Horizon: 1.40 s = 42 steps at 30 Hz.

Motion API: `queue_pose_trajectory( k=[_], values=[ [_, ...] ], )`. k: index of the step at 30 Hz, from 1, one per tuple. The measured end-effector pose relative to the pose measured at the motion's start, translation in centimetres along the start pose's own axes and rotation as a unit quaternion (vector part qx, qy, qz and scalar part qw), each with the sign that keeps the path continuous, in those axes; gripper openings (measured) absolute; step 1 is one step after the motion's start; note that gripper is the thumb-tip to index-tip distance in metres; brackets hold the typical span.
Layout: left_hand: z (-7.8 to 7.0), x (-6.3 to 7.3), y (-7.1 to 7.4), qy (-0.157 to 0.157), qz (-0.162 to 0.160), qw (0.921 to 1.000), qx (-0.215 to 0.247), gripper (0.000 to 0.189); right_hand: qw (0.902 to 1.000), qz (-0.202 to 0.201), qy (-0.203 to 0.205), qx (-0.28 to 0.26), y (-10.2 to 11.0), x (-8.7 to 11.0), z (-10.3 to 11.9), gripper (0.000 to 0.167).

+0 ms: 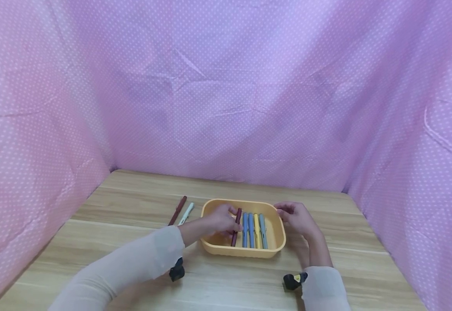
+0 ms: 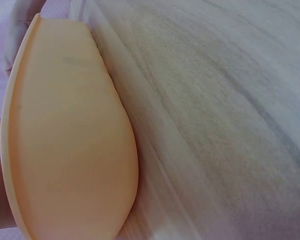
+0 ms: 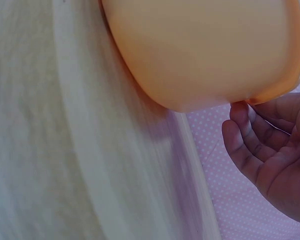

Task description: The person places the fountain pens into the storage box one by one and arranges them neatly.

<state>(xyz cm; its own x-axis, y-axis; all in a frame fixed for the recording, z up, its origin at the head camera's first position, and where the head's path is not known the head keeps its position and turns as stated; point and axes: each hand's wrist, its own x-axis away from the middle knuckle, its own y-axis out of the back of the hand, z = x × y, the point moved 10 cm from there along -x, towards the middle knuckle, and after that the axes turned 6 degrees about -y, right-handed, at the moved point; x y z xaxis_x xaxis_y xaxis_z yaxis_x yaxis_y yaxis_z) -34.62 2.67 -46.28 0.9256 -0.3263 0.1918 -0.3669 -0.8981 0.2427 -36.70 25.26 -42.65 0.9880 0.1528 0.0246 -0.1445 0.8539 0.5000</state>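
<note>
Pale sleeve [image 1: 132,259] foremost, the left hand [image 1: 222,219] pinches a dark red pen [image 1: 234,240], probably light, stiff, best held mid-barrel, between blue pens [image 1: 245,231] and the orange tray's [image 1: 245,251] left edge, while the right hand [image 1: 298,219] holds the tray's far-right rim

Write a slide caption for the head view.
Left hand gripping a dark red pen in a yellow tray, right hand at its side.

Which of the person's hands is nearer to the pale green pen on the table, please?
Left. The left hand is in the tray, to the right of the pale green pen; the right hand is farther off, at the tray's right end.
</note>
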Motion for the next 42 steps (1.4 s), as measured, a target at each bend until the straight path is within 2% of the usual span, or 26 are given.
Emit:
queue_pose_trajectory(
  k=[14,21,27,42],
  values=[
    [1.2,-0.3,-0.2,0.038,-0.008,0.9992,-0.012,0.051,0.9999,-0.003,-0.011,0.007,0.0,0.0,-0.1,0.022],
    [1.5,-0.6,-0.2,0.032,-0.006,0.9994,0.007,0.045,0.9999,-0.004,-0.012,0.008,0.1,0.0,0.0,0.023],
    [1.4,-0.6,-0.1,0.031,-0.014,0.9994,-0.011,0.043,0.9999,-0.003,-0.012,0.010,0.0,0.0,0.0,0.023],
    [1.3,-0.6,-0.4,0.027,-0.032,0.9990,-0.013,0.042,0.9999,-0.003,-0.010,0.005,-0.1,0.0,-0.1,0.022]
  ],
)
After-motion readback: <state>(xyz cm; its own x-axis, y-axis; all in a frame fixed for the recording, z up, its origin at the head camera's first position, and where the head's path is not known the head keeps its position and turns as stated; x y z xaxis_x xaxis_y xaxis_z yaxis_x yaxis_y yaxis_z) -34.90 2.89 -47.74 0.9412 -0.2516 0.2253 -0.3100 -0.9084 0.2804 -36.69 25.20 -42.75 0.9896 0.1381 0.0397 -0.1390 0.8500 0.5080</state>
